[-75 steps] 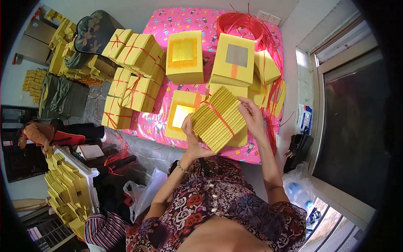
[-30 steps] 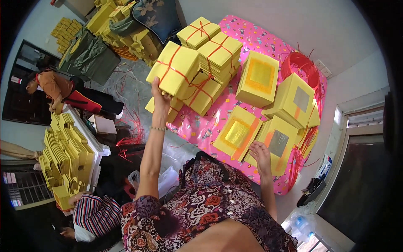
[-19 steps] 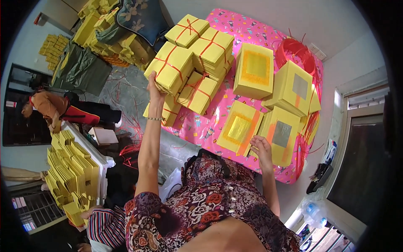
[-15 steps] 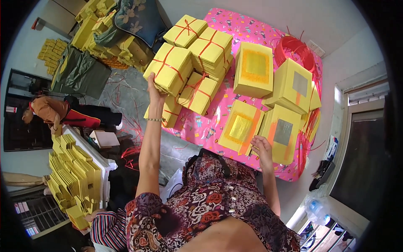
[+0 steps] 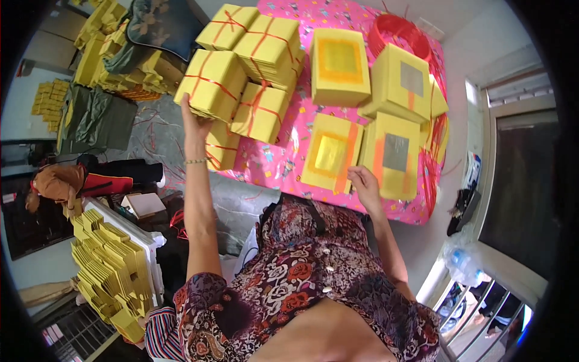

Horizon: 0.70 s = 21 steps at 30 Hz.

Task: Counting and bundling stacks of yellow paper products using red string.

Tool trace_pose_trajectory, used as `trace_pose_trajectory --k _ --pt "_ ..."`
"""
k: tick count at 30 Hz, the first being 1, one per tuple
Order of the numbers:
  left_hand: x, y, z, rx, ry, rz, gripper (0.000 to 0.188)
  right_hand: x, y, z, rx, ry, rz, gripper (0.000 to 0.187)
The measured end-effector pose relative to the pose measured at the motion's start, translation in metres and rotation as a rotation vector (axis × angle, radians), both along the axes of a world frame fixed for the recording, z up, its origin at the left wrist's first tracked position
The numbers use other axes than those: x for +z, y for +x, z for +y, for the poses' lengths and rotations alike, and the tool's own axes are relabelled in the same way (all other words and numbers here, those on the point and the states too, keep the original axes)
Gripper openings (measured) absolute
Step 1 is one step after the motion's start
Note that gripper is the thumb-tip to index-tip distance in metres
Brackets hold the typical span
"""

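My left hand (image 5: 195,117) grips the lower left edge of a tied bundle of yellow paper (image 5: 211,84), with its thumb along the side and the other fingers partly hidden. The bundle is bound crosswise with red strips and rests on other tied bundles (image 5: 259,111). My right hand (image 5: 365,184) has loosely bent fingers, slightly apart. Its fingertips are at the near right corner of a low yellow paper stack (image 5: 329,151) with a gold square and an orange band. Beside that hand lies another stack (image 5: 395,157) with a silver square.
A pink patterned cover (image 5: 271,166) lies under the stacks. Farther back are a taller gold-square stack (image 5: 341,66), a silver-square stack (image 5: 398,84) and a red coil of strips (image 5: 401,36). At left, a person (image 5: 60,181) bends near a white table (image 5: 151,256) heaped with folded yellow paper (image 5: 111,265).
The whole view has shifted, so the bundles and stacks appear higher and farther left. My left hand stays on the same bundle, and my right hand stays by the low stack's corner.
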<state>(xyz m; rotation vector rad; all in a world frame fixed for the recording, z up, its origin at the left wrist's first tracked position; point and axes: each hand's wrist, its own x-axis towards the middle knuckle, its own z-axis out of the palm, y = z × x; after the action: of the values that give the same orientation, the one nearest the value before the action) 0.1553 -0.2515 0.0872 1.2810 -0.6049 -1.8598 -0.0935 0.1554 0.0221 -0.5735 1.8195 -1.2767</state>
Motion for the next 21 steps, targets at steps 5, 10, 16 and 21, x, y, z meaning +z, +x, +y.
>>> trace_pose_trajectory --k 5,10,16,21 --pt "-0.011 0.022 -0.009 0.052 -0.072 -0.114 0.066 0.014 -0.006 -0.011 0.291 0.083 0.526 0.021" --pt "-0.006 0.009 0.017 0.474 -0.038 -0.202 0.071 -0.005 0.002 -0.016 0.609 0.163 0.971 0.022" --pt "-0.044 -0.035 0.170 0.099 -0.983 -0.847 0.037 -0.027 0.016 -0.013 0.726 0.173 1.216 0.031" --pt "-0.070 -0.062 0.259 -0.830 -1.262 -0.768 0.033 -0.054 0.021 -0.018 0.700 0.188 1.377 0.022"
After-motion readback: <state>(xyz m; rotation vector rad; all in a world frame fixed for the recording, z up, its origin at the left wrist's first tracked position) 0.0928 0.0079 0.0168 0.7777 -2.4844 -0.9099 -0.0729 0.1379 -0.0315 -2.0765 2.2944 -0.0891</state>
